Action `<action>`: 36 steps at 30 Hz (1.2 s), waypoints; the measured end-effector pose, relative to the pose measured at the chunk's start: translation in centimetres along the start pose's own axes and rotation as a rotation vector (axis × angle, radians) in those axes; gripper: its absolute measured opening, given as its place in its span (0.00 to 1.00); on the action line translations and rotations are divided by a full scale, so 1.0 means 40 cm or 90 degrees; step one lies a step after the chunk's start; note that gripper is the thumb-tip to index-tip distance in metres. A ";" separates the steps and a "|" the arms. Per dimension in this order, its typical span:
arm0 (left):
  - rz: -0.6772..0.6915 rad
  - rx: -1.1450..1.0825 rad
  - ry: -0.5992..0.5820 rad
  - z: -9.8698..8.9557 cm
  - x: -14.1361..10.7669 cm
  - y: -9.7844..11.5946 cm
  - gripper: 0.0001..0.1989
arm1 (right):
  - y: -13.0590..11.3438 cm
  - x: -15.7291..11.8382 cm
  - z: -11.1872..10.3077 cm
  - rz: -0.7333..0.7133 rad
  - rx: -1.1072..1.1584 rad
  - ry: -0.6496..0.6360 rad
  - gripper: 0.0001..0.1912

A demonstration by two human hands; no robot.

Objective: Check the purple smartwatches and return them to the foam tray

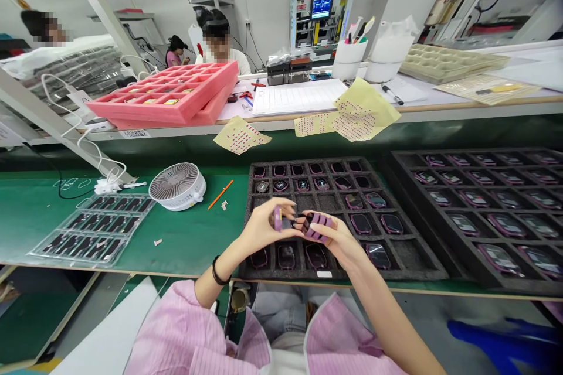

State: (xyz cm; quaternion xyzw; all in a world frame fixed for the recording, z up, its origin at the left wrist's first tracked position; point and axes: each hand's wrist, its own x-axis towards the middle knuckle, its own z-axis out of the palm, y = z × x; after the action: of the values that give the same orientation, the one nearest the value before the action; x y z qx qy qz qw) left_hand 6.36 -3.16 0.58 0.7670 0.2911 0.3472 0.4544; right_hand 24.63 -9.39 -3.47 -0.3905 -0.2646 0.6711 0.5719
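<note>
The purple case [278,218] in your left hand [264,222] and the stacked cases [319,227] in your right hand [343,241] look smooth, with a soft metallic sheen. Your dark tray [416,256] looks like matt, rough-grained foam, and the framed pieces [392,224] in it have glossy, glass-like faces. The pink tray [141,111] seems matt foam too. Your green bench top [176,243] is smooth and faintly shiny; the clear tray [73,224] is glossy plastic, the fan [177,186] smooth plastic. Your sleeves [176,328] are ribbed cloth, the yellow sheets [367,108] creased paper

Bare forearms [382,296] angle inward, left hand [269,220] and right hand [336,238] close together above the dark foam tray [411,253], fingers curled.
</note>
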 end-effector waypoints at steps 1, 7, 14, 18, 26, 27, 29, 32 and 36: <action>-0.057 -0.064 0.054 -0.001 0.001 -0.006 0.28 | -0.001 0.002 -0.007 -0.004 0.013 0.007 0.23; -0.343 -0.439 0.184 0.029 -0.001 -0.059 0.23 | 0.030 0.012 -0.031 -0.028 0.001 0.023 0.23; -0.329 -0.517 0.199 0.064 -0.021 -0.090 0.17 | 0.056 0.007 -0.031 -0.048 -0.035 0.045 0.24; -0.291 -0.503 0.235 0.068 -0.028 -0.099 0.13 | 0.062 0.002 -0.030 -0.060 -0.046 0.042 0.24; -0.254 -0.445 0.256 0.069 -0.047 -0.100 0.11 | 0.081 0.005 -0.036 -0.073 -0.055 0.040 0.23; -0.251 -0.442 0.258 0.070 -0.048 -0.101 0.12 | 0.083 0.006 -0.037 -0.072 -0.059 0.036 0.23; -0.249 -0.441 0.263 0.071 -0.048 -0.104 0.12 | 0.084 0.006 -0.037 -0.073 -0.063 0.038 0.23; -0.248 -0.445 0.272 0.071 -0.048 -0.112 0.12 | 0.084 0.004 -0.035 -0.079 -0.064 0.052 0.23; -0.246 -0.440 0.270 0.072 -0.048 -0.116 0.13 | 0.084 0.005 -0.037 -0.077 -0.070 0.040 0.23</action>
State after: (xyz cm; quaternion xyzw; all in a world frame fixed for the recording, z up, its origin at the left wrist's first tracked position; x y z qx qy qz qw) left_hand 6.90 -4.11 -5.10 0.4136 0.3827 0.4822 0.6708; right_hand 23.95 -10.01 -7.04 -0.4255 -0.3057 0.6070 0.5975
